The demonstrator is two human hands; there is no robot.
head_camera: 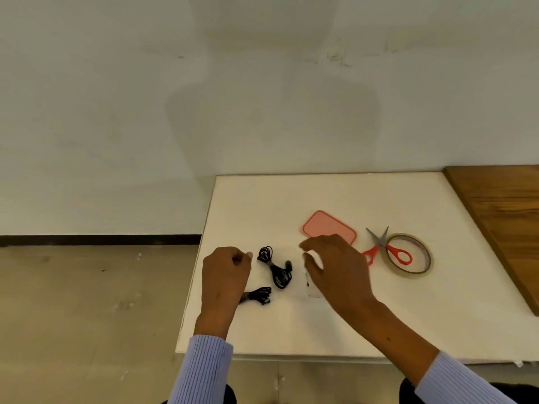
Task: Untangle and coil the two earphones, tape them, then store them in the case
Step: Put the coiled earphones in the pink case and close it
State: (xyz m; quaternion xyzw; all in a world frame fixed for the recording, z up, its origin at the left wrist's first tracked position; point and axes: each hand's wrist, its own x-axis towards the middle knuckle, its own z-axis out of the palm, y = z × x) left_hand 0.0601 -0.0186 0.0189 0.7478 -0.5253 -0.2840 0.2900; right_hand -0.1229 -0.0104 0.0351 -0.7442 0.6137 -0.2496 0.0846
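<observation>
Two black earphone bundles lie on the white table: one coiled earphone in the middle, a second earphone nearer me, its left end hidden under my left hand. That hand hovers with its fingers curled in and nothing visible in them. My right hand is spread, fingers relaxed, above a clear case that shows only partly beneath it. The case's pink lid lies flat just beyond my right hand.
Red-handled scissors and a roll of clear tape lie to the right of the lid, the scissors partly over the roll. A wooden board borders the table's right side. The table's left edge drops to the floor.
</observation>
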